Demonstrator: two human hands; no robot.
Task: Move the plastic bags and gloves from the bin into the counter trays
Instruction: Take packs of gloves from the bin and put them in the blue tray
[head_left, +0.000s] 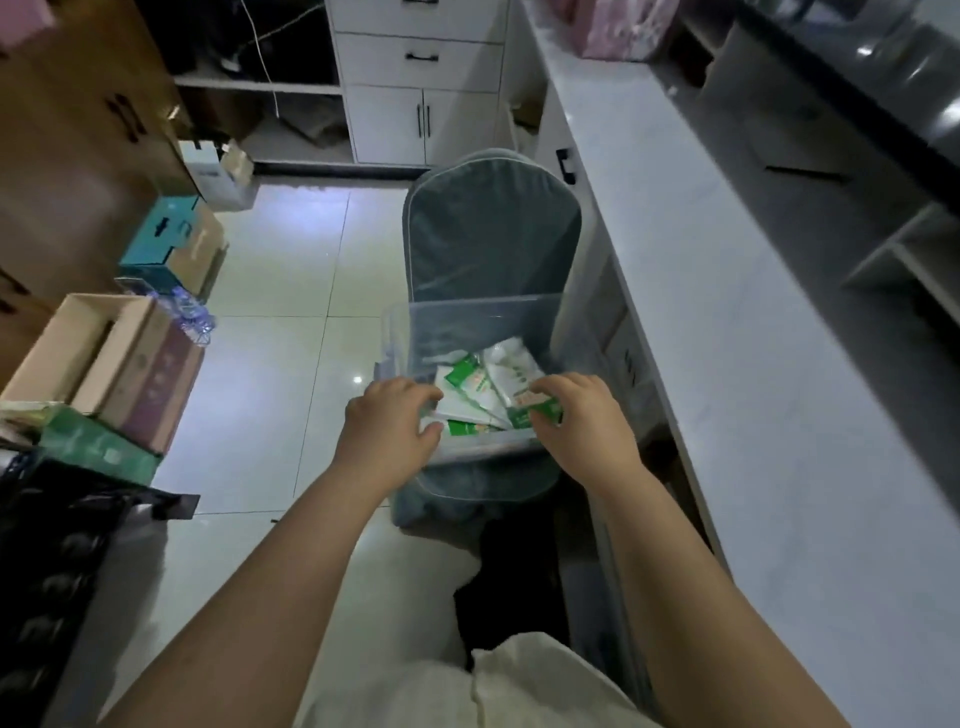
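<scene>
Two hands over clear bin (470, 322) on grey chair (491, 228) beside white counter (727, 312) — left hand (387, 423) spread apart, right hand (576, 415) clamped on green-white packet (535, 408); several packets inside, count unclear.

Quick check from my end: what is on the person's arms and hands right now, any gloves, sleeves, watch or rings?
Nothing that shows. The left hand and right hand are bare, without gloves, and both forearms are uncovered to the bottom of the picture. No watch, bracelet or ring is visible. A pale garment shows at the bottom edge.
</scene>
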